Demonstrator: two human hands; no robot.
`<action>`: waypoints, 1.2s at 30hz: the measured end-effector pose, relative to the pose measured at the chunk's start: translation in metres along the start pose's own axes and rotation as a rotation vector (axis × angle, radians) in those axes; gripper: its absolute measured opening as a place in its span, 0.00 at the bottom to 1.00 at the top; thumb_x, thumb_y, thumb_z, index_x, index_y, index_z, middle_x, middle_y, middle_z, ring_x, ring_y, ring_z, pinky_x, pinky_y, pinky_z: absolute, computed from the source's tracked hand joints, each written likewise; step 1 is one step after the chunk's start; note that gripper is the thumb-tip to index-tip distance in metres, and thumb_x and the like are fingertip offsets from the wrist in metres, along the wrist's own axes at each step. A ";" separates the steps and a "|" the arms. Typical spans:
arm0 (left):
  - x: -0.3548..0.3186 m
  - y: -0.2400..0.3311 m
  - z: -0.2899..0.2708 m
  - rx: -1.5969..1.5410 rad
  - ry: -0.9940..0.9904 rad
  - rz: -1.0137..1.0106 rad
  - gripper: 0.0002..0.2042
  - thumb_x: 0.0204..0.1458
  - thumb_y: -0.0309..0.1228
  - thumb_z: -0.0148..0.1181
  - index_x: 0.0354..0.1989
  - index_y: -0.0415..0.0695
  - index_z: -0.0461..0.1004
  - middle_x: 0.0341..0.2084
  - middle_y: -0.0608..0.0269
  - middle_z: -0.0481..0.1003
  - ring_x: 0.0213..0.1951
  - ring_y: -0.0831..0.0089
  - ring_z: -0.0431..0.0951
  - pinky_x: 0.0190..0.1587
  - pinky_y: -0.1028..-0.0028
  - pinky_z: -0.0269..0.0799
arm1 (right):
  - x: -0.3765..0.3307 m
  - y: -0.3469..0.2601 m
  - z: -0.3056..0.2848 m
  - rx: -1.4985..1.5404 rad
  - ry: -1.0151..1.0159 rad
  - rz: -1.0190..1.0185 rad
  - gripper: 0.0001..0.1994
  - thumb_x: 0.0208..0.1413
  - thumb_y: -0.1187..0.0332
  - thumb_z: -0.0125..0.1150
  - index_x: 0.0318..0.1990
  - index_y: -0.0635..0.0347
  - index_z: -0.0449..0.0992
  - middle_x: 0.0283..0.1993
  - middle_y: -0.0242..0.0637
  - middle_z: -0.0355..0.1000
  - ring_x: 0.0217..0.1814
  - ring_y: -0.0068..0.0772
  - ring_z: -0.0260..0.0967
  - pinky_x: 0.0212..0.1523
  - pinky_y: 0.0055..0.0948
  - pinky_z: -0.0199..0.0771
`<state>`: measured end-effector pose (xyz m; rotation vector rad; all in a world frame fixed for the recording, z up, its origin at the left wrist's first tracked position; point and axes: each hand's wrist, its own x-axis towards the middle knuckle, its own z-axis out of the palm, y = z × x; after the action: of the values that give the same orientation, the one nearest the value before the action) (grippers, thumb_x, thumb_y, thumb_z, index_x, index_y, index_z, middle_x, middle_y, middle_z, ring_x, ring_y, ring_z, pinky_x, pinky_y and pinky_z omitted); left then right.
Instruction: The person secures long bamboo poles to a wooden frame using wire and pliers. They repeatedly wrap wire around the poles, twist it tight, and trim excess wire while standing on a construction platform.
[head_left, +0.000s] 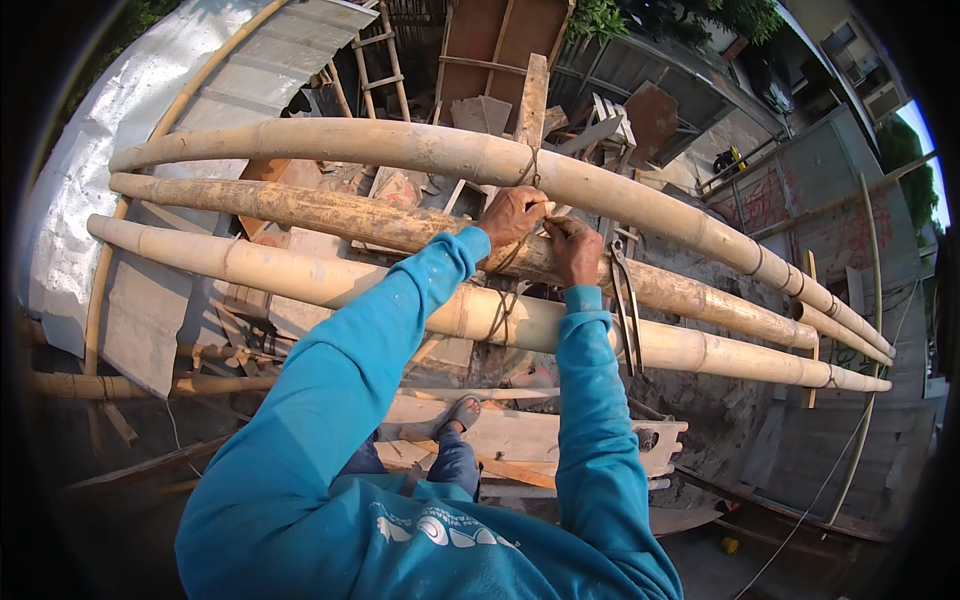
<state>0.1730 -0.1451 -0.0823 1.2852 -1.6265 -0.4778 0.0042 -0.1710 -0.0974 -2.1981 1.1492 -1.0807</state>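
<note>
Three thick bamboo poles run across in front of me: an upper pole [400, 146], a middle pole [340, 212] with a rougher, browner skin, and a lower pole [290, 272]. Between the upper and middle poles, my left hand [511, 216] and my right hand [576, 250] are close together, fingers closed in a pinch. Both are at the dark tie wire [505, 312], whose strands loop round the poles; the fingers partly hide the pinched part. Just right of my right hand, metal pincers [628, 308] hang over the middle pole, handles down across the lower one.
An upright wooden post [532, 98] stands behind the upper pole. Corrugated metal sheets [215, 90] lie at the left. Far below are boards [510, 432], scrap wood and my sandalled foot [460, 412]. A thin upright pole [868, 300] crosses the bamboo ends at the right.
</note>
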 end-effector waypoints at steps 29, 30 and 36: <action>0.049 -0.042 0.014 -0.047 -0.627 -0.386 0.12 0.53 0.37 0.58 0.38 0.45 0.84 0.31 0.64 0.81 0.31 0.76 0.75 0.36 0.69 0.72 | 0.054 -0.032 -0.040 -0.526 -0.785 -0.762 0.12 0.57 0.69 0.54 0.47 0.47 0.80 0.42 0.39 0.78 0.44 0.45 0.77 0.45 0.40 0.79; 0.042 -0.045 0.003 -0.032 -0.643 -0.389 0.13 0.55 0.37 0.55 0.39 0.45 0.83 0.31 0.64 0.81 0.32 0.76 0.75 0.37 0.68 0.72 | 0.057 -0.048 -0.035 -0.556 -0.814 -0.739 0.12 0.57 0.69 0.54 0.47 0.46 0.81 0.41 0.39 0.78 0.43 0.45 0.77 0.44 0.41 0.79; 0.011 -0.045 -0.042 -0.151 -0.974 -0.307 0.36 0.38 0.36 0.65 0.62 0.41 0.67 0.50 0.54 0.75 0.53 0.64 0.71 0.57 0.67 0.62 | 0.065 -0.064 -0.027 -0.524 -0.889 -0.727 0.16 0.59 0.70 0.53 0.53 0.44 0.76 0.40 0.40 0.78 0.42 0.47 0.77 0.43 0.41 0.79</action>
<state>0.2329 -0.1610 -0.0933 1.2593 -2.0909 -1.5665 0.0366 -0.1887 -0.0098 -3.0906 0.2204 0.1326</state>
